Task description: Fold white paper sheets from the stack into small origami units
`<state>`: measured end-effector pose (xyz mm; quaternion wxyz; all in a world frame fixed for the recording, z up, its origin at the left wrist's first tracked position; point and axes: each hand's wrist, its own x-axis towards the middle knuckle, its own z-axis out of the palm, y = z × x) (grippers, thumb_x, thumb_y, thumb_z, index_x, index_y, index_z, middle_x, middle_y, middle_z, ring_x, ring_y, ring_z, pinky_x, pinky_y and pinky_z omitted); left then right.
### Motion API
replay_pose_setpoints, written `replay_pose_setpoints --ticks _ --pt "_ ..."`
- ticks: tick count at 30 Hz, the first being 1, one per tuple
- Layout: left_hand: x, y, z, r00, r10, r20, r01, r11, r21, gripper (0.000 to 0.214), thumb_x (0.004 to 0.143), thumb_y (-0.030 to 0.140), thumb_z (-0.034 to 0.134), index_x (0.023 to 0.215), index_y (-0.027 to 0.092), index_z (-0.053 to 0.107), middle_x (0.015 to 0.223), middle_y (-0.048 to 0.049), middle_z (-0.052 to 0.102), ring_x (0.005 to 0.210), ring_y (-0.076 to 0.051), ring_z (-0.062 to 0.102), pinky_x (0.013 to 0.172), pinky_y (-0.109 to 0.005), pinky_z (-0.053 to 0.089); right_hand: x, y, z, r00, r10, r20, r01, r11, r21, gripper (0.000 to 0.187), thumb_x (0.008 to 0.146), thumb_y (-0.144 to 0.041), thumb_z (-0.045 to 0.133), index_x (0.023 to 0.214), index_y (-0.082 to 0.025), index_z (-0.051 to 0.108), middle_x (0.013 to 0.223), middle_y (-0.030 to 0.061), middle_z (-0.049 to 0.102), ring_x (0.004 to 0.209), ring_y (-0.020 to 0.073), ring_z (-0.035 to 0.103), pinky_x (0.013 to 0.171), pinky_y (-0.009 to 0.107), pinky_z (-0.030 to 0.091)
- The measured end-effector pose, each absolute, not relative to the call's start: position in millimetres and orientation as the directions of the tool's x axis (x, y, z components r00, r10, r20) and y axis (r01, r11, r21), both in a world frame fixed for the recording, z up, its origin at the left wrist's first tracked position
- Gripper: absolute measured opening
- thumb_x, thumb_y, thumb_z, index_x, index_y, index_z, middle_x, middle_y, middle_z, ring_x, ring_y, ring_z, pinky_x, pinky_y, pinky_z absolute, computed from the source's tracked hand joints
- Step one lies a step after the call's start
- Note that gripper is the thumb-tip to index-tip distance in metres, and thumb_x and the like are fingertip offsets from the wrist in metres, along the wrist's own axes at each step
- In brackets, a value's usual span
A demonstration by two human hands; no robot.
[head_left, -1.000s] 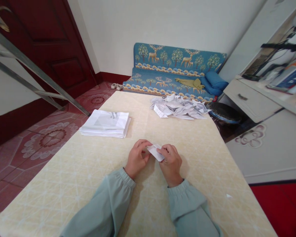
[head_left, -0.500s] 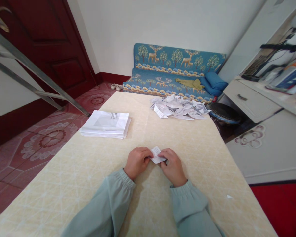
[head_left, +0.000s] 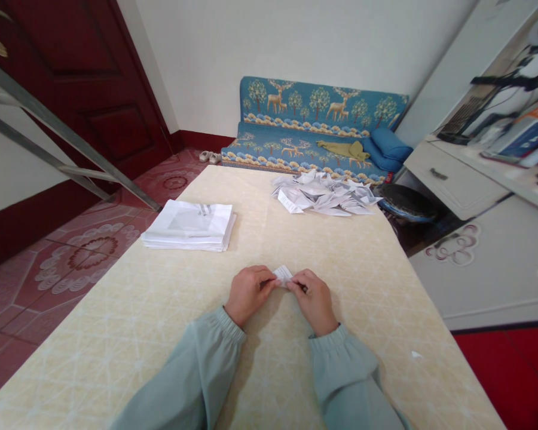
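A small folded piece of white paper (head_left: 283,275) is pinched between both hands just above the cream tablecloth (head_left: 269,370). My left hand (head_left: 249,294) grips its left side with curled fingers. My right hand (head_left: 314,300) grips its right side, fingertips pressed on the fold. Most of the paper is hidden behind the fingers. Both arms wear pale green sleeves.
A stack of flat white sheets (head_left: 189,224) lies at the table's left edge. A heap of folded paper pieces (head_left: 325,194) sits at the far right. A tiny paper scrap (head_left: 415,355) lies near the right edge. A blue patterned sofa (head_left: 318,128) and white cabinet (head_left: 457,179) stand beyond.
The hands have closed in on the paper and lowered it slightly; less of it shows between the fingers than a second ago.
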<state>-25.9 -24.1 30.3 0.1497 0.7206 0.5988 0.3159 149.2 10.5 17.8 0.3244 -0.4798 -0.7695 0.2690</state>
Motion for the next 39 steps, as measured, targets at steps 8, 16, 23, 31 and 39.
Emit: replay_pose_setpoints --ticks 8,16,23,31,39 --pt "-14.5 -16.7 26.5 -0.071 0.964 0.255 0.831 -0.084 0.55 0.021 0.085 0.035 0.053 0.078 0.022 0.068 0.076 -0.0013 0.067 0.069 -0.014 0.057 0.061 -0.024 0.035 139.3 15.0 15.5 -0.173 0.955 0.243 0.73 0.289 -0.62 0.014 0.079 -0.026 0.06 0.067 -0.019 0.061 0.076 0.0003 0.058 0.066 0.0127 0.054 0.06 0.024 0.037" --pt "-11.3 -15.3 22.9 -0.1 0.958 0.269 0.844 -0.061 0.533 0.02 0.086 0.033 0.051 0.079 0.021 0.065 0.079 -0.0012 0.064 0.071 -0.014 0.057 0.062 -0.024 0.036 135.4 13.1 14.7 -0.188 0.938 0.292 0.78 0.323 -0.536 0.013 0.081 -0.024 0.056 0.07 -0.019 0.058 0.077 0.0003 0.058 0.066 0.0126 0.053 0.058 0.024 0.033" --pt "-10.6 -13.7 23.4 -0.116 0.962 0.247 0.866 -0.024 0.5 0.02 0.086 0.034 0.051 0.078 0.021 0.065 0.081 -0.0014 0.064 0.07 -0.014 0.057 0.06 -0.025 0.034 130.4 10.8 17.0 -0.204 0.933 0.296 0.87 0.312 -0.382 0.013 0.083 -0.024 0.054 0.072 -0.018 0.057 0.081 0.0024 0.059 0.067 0.0145 0.053 0.057 0.026 0.03" --pt "-8.9 -8.5 26.3 -0.144 0.973 0.181 0.896 0.051 0.44 0.021 0.085 0.036 0.052 0.078 0.022 0.066 0.081 -0.0026 0.065 0.07 -0.015 0.058 0.058 -0.025 0.033 125.7 11.5 21.1 -0.208 0.945 0.253 0.915 0.28 -0.292 0.012 0.084 -0.023 0.055 0.074 -0.017 0.059 0.081 0.0048 0.06 0.07 0.0165 0.056 0.058 0.028 0.03" --pt "-4.5 -4.1 25.3 -0.161 0.971 0.176 0.912 0.079 0.402 0.018 0.084 0.035 0.054 0.076 0.021 0.064 0.081 -0.002 0.064 0.069 -0.016 0.058 0.055 -0.025 0.03 121.6 17.7 25.7 -0.206 0.958 0.198 0.945 0.248 -0.212 0.011 0.082 -0.025 0.058 0.074 -0.018 0.06 0.08 0.0055 0.062 0.068 0.0177 0.059 0.054 0.028 0.028"
